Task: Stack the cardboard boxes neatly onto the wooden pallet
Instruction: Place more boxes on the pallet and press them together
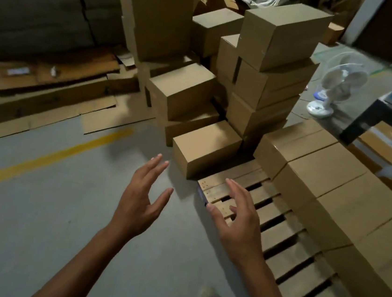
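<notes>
**Pallet loading: nearest box not yet in hand**

The wooden pallet (278,233) runs from centre to lower right of the frame. A row of stacked boxes (333,178) lines its right edge, and a loose pile of boxes (278,35) stands upper centre.

The nearest cardboard box (206,147) lies flat at the pallet's far corner, its long axis running from centre left toward upper right. It is judged stiff, probably light, with smooth faces. Take hold at the two short ends.

The left hand (140,203) and right hand (238,219) hover short of the box, fingers apart, holding nothing.
</notes>
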The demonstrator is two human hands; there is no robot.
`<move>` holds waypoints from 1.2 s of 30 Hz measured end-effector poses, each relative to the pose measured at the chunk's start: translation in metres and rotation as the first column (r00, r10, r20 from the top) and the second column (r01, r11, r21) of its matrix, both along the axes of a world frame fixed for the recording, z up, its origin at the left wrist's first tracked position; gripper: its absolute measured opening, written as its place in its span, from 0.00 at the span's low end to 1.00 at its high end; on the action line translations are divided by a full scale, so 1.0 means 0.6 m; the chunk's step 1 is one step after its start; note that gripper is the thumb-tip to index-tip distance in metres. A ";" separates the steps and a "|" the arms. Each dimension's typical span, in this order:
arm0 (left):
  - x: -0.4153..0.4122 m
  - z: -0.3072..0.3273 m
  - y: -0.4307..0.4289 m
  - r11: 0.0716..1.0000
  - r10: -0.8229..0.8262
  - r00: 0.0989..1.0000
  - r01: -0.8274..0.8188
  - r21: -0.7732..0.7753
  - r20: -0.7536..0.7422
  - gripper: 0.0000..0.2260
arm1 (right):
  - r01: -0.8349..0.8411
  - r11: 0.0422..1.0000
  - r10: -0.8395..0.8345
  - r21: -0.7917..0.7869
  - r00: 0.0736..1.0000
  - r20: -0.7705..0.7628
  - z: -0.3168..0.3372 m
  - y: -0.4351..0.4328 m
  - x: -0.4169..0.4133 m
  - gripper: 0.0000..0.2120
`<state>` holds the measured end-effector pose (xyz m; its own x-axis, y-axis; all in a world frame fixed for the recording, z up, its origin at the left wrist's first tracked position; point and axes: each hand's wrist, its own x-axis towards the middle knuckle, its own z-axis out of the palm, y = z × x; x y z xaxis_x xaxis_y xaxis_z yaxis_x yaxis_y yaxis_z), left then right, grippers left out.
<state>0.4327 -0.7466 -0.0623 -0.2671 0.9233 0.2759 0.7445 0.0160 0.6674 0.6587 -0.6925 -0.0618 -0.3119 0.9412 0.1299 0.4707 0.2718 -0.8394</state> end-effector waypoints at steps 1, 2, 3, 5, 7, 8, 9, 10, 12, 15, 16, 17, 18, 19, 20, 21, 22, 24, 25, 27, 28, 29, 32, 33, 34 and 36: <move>-0.019 -0.001 0.019 1.000 0.006 1.000 -0.006 0.003 -0.006 0.29 | -0.008 1.000 0.008 0.003 1.000 0.001 -0.001 0.019 -0.018 0.33; -0.037 -0.004 0.039 1.000 0.013 1.000 -0.013 0.002 -0.010 0.28 | -0.014 1.000 0.014 0.005 1.000 0.000 -0.003 0.039 -0.036 0.32; -0.055 -0.007 0.060 1.000 0.019 1.000 -0.019 -0.002 -0.012 0.28 | -0.018 1.000 0.018 0.003 1.000 -0.002 -0.006 0.061 -0.054 0.32; -0.088 -0.017 0.108 1.000 0.023 0.999 -0.023 -0.015 -0.022 0.28 | -0.020 1.000 0.020 -0.006 1.000 -0.004 -0.015 0.110 -0.088 0.32; -0.121 -0.030 0.166 0.999 0.026 0.999 -0.027 -0.026 -0.038 0.28 | -0.018 1.000 0.018 -0.014 1.000 0.001 -0.030 0.170 -0.121 0.32; -0.137 -0.037 0.198 0.999 0.026 0.999 -0.027 -0.030 -0.042 0.28 | -0.016 1.000 0.017 -0.019 1.000 0.006 -0.040 0.203 -0.137 0.32; -0.154 -0.044 0.232 0.999 0.026 0.999 -0.028 -0.036 -0.044 0.28 | -0.016 1.000 0.016 -0.027 1.000 0.010 -0.050 0.238 -0.153 0.32; -0.172 -0.051 0.267 0.999 0.029 0.998 -0.031 -0.045 -0.047 0.28 | -0.016 0.999 0.017 -0.033 1.000 0.011 -0.061 0.276 -0.170 0.32; -0.206 -0.067 0.341 0.997 0.035 0.998 -0.038 -0.071 -0.051 0.29 | -0.016 0.998 0.017 -0.053 1.000 0.019 -0.084 0.356 -0.202 0.31; -0.251 -0.088 0.456 0.989 0.034 0.998 -0.042 -0.144 -0.061 0.31 | 0.008 0.994 -0.002 -0.108 0.999 0.055 -0.120 0.477 -0.249 0.30; -0.264 -0.097 0.492 0.985 0.035 0.997 -0.046 -0.166 -0.069 0.30 | 0.017 0.991 -0.008 -0.132 0.998 0.069 -0.134 0.514 -0.262 0.31; -0.274 -0.105 0.526 0.981 0.033 0.997 -0.045 -0.189 -0.066 0.30 | 0.013 0.988 -0.001 -0.157 0.997 0.079 -0.150 0.548 -0.273 0.31; -0.284 -0.113 0.560 0.977 0.028 0.998 -0.040 -0.208 -0.059 0.31 | -0.003 0.984 0.018 -0.176 0.996 0.088 -0.167 0.580 -0.283 0.31; -0.294 -0.120 0.593 0.974 0.023 0.998 -0.036 -0.226 -0.056 0.31 | -0.018 0.981 0.038 -0.193 0.994 0.099 -0.184 0.610 -0.293 0.31; -0.303 -0.129 0.623 0.970 0.020 0.998 -0.033 -0.242 -0.055 0.31 | -0.023 0.976 0.048 -0.218 0.993 0.110 -0.199 0.638 -0.300 0.31; -0.313 -0.137 0.651 0.965 0.014 0.998 -0.028 -0.262 -0.055 0.30 | -0.015 0.968 0.046 -0.251 0.992 0.117 -0.212 0.661 -0.308 0.31; -0.324 -0.146 0.677 0.960 0.000 0.999 -0.015 -0.280 -0.052 0.30 | 0.001 0.957 0.035 -0.291 0.992 0.119 -0.224 0.682 -0.315 0.31; -0.347 -0.163 0.730 0.952 -0.044 0.998 0.025 -0.306 -0.054 0.29 | 0.052 0.932 -0.007 -0.360 0.992 0.126 -0.245 0.717 -0.331 0.31; -0.360 -0.172 0.758 0.948 -0.064 0.996 0.043 -0.316 -0.054 0.28 | 0.088 0.916 -0.039 -0.391 0.991 0.131 -0.255 0.734 -0.340 0.31; -0.390 -0.192 0.813 0.935 -0.090 0.995 0.071 -0.346 -0.039 0.28 | 0.181 0.852 -0.149 -0.490 0.983 0.104 -0.272 0.767 -0.359 0.30; -0.407 -0.206 0.840 0.927 -0.100 0.995 0.086 -0.366 -0.021 0.27 | 0.227 0.800 -0.225 -0.556 0.972 0.072 -0.281 0.784 -0.370 0.29; -0.423 -0.220 0.867 0.917 -0.107 0.994 0.101 -0.386 0.005 0.27 | 0.265 0.739 -0.304 -0.619 0.952 0.044 -0.289 0.799 -0.380 0.29; -0.473 -0.265 0.953 0.895 -0.069 0.981 0.141 -0.424 0.182 0.26 | 0.354 0.574 -0.502 -0.739 0.865 0.024 -0.324 0.844 -0.408 0.26; -0.489 -0.278 0.980 0.881 -0.033 0.962 0.156 -0.446 0.270 0.27 | 0.380 0.530 -0.554 -0.758 0.832 0.029 -0.336 0.856 -0.419 0.27; -0.504 -0.292 1.008 0.868 0.001 0.938 0.171 -0.466 0.347 0.28 | 0.409 0.487 -0.601 -0.772 0.798 0.044 -0.352 0.867 -0.430 0.27; -0.535 -0.323 1.063 0.834 0.044 0.898 0.208 -0.510 0.438 0.29 | 0.469 0.400 -0.681 -0.787 0.727 0.087 -0.380 0.886 -0.457 0.27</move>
